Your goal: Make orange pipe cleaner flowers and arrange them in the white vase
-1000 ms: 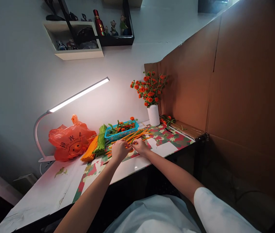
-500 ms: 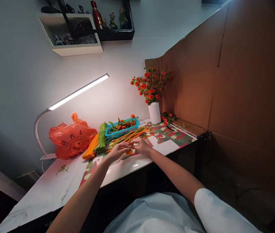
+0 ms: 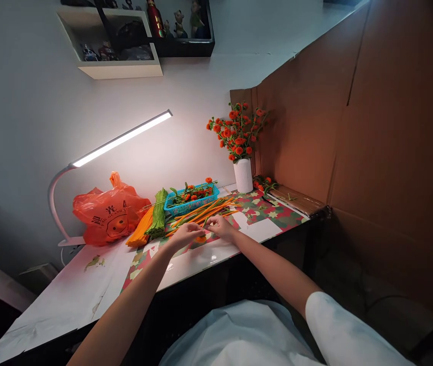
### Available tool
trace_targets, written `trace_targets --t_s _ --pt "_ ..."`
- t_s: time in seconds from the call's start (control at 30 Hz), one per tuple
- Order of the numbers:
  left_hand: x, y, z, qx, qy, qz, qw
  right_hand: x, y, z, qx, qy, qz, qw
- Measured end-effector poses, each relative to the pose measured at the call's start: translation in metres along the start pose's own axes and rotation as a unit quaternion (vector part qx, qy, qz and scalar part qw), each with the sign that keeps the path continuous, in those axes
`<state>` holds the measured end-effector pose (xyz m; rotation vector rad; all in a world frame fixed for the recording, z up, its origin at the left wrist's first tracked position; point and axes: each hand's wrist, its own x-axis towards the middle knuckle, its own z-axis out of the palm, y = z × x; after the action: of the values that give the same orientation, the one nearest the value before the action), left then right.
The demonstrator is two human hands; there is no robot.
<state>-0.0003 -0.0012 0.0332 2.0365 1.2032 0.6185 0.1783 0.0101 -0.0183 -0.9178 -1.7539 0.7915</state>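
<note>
Table (image 3: 67, 290): left hand (image 3: 188, 235) and right hand (image 3: 221, 227) nearly meet over its near edge. Right fingers pinched on green stem (image 3: 205, 221); left fingers curled beside it, grip unclear. Orange flower (image 3: 201, 239) just below the fingertips.

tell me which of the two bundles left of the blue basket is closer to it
The green bundle; it sits between the blue basket and the orange bundle, which is nearer the red bag.

hands (image 3: 221, 228) pinch orange flower (image 3: 201, 239) | blue basket (image 3: 190, 207) behind | lamp (image 3: 124, 138) lit
</note>
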Motion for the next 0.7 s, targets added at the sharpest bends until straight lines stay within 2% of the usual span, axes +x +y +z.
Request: trace_targets --t_s 0.1,0.2,0.27,0.4,0.5,0.6,0.7 --pt "0.001 0.003 0.004 0.063 0.072 0.027 0.995 -0.001 -0.003 -0.002 -0.025 0.008 -0.017 1.0" --pt "0.001 0.002 0.003 0.042 0.075 0.027 0.996 -0.004 -0.006 -0.004 -0.06 0.019 -0.039 0.997" --pt "-0.002 0.001 0.0 -0.009 0.036 0.019 0.999 -0.006 -0.008 -0.005 -0.067 0.012 -0.056 0.996" --pt "-0.008 0.002 -0.008 -0.067 -0.086 0.019 0.994 -0.006 -0.009 -0.004 -0.022 -0.034 -0.08 0.996" --pt "-0.007 0.004 -0.011 -0.062 -0.123 0.018 0.99 -0.006 -0.007 -0.004 0.025 -0.043 -0.066 0.997" --pt "-0.002 0.003 -0.008 -0.033 -0.103 0.005 0.994 -0.006 -0.006 -0.004 0.012 -0.019 -0.043 0.999" --pt "0.001 0.003 0.0 0.015 -0.011 0.004 1.0 -0.006 -0.006 -0.003 -0.033 0.021 -0.031 0.999"
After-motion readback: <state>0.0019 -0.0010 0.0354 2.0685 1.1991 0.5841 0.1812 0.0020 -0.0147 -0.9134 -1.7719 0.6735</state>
